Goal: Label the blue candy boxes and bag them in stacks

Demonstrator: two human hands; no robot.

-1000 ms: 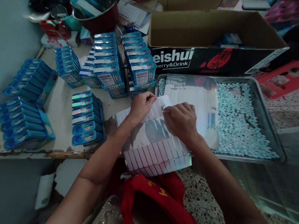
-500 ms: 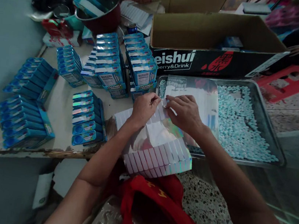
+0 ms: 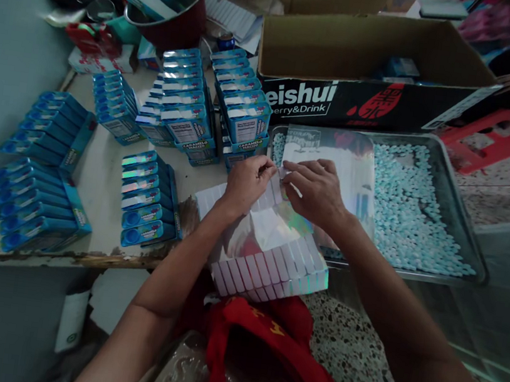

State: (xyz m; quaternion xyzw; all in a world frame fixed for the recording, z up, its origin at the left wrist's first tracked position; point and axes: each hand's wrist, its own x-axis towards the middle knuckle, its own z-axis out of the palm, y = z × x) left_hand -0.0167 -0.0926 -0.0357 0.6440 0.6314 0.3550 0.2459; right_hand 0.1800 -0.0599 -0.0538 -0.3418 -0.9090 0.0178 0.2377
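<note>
With the left hand [image 3: 247, 183] narrowed and right hand [image 3: 316, 190] pinching a slip [image 3: 281, 173] at the sheets [image 3: 268, 265], twelve o'clock, apparent peeling likely needs gentle pulling next.

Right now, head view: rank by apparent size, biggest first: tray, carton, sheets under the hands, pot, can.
1. Tray and carton: too alike to rank
2. Sheets
3. Pot
4. Can

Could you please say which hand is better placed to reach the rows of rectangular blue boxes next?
Probably the left hand: it is nearer those boxes; the right hand is farther, towards the rectangular grey metal tray.
</note>
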